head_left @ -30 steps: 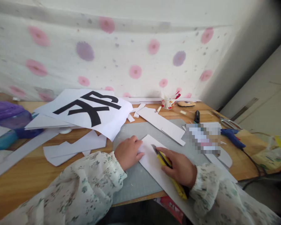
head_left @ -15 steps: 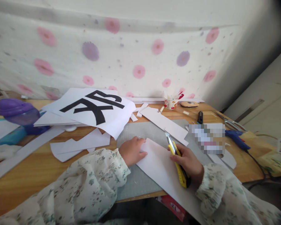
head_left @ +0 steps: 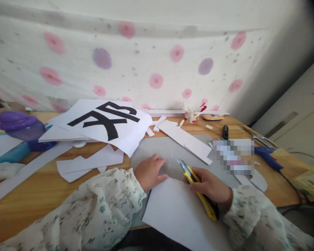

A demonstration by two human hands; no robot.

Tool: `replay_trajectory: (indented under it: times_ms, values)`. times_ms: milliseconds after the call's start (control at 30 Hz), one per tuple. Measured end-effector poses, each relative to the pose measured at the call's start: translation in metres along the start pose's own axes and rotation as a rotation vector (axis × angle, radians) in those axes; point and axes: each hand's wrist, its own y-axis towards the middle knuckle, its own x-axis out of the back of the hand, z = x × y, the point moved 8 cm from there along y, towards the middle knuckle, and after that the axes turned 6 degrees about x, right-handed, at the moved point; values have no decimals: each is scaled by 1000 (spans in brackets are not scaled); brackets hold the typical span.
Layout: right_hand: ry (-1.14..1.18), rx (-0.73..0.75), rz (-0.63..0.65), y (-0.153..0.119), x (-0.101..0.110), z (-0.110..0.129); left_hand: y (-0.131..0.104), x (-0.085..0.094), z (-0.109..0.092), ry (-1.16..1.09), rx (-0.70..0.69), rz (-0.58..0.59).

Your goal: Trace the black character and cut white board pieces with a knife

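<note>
A yellow and black utility knife (head_left: 204,200) is in my right hand (head_left: 211,184), its metal blade end pointing up and left over the grey cutting mat (head_left: 170,150). Below the knife lies a large white board (head_left: 180,216), reaching past the table's front edge. My left hand (head_left: 150,171) rests on the mat at the board's upper left corner, thumb at its edge and fingers apart. A long white strip (head_left: 184,139) with a notched end lies on the mat behind my hands.
Printed paper with black shapes (head_left: 94,104) tops a stack at the back left, near a purple bottle (head_left: 21,127). White offcuts (head_left: 91,162) lie left. A paper cup (head_left: 192,116), a blue glue gun (head_left: 268,158) and scissors (head_left: 261,137) are behind and right.
The large white board has turned and shifted down toward me, uncovering more of the mat. My right hand has moved slightly right and down with the knife, which tilts further left.
</note>
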Motion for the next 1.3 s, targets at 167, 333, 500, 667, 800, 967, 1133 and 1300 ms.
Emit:
replay_trajectory:
  times_ms: [167, 333, 500, 667, 800, 967, 1133, 1300]
  values:
    - [61, 14, 95, -4, -15, 2, -3, -8, -16, 52, -177, 79]
    - [82, 56, 135, -6, -18, 8, -12, -23, -26, 126, -257, 146]
    - [155, 61, 114, -8, -16, 9, -26, -36, -34, 195, -311, 190]
    - [246, 25, 87, -9, -15, 5, -36, -41, -43, 234, -398, 201]
    - [281, 30, 43, -10, -5, 9, -35, -38, -39, 50, -337, 272]
    - [402, 98, -171, -21, 37, 18, -32, -38, -32, -189, -259, 433]
    - [472, 155, -489, -45, 90, 18, -30, -26, -29, -410, -263, 554]
    - [524, 191, -728, -65, 126, 16, -7, 6, -2, -663, -87, 304]
